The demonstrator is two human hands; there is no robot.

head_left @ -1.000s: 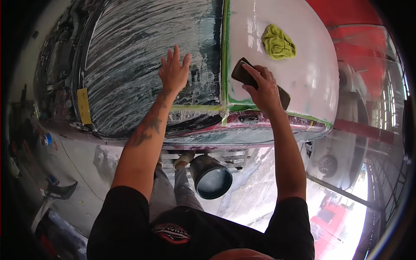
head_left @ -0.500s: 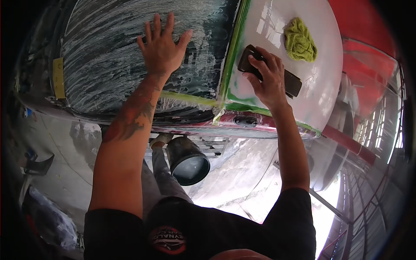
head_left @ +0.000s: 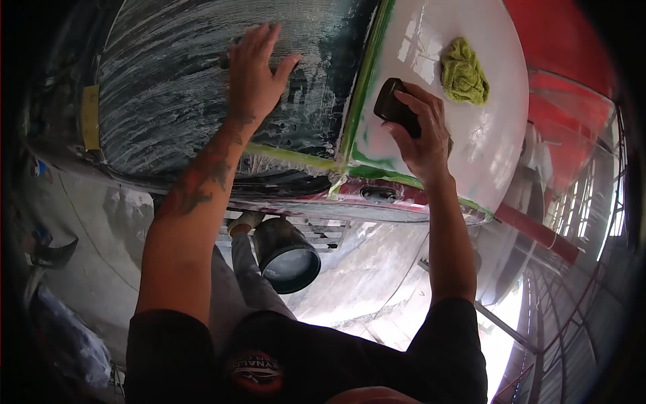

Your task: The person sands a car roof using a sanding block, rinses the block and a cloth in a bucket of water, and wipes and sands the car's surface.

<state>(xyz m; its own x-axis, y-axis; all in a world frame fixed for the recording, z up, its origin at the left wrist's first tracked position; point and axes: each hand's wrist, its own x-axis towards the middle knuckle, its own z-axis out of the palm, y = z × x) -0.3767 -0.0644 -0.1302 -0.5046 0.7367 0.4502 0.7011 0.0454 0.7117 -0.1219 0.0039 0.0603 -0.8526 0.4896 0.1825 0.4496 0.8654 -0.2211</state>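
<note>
My right hand (head_left: 425, 135) is wrapped round a dark sanding block (head_left: 396, 106) on the pale, wet car panel (head_left: 494, 145). A crumpled yellow-green cloth (head_left: 464, 72) lies on the panel, up and to the right of that hand. Over the dark glass (head_left: 168, 87), which is streaked with whitish residue, my left hand (head_left: 257, 74) has its fingers stretched out and its thumb apart, with nothing in it. Green masking tape (head_left: 360, 84) runs along the border between glass and panel. Part of the block is hidden under my right hand.
Below the car's edge a dark bucket (head_left: 288, 259) of cloudy liquid stands on the floor, beside a foot. Yellow sandpaper (head_left: 90, 118) rests at the glass's left edge. A red vehicle (head_left: 558, 47) is at the right.
The view has shifted, with the cloth and panel edge now further right than in the earliest frame. Most recently, my left hand has turned and its fingers have come closer together. The block's angle has changed.
</note>
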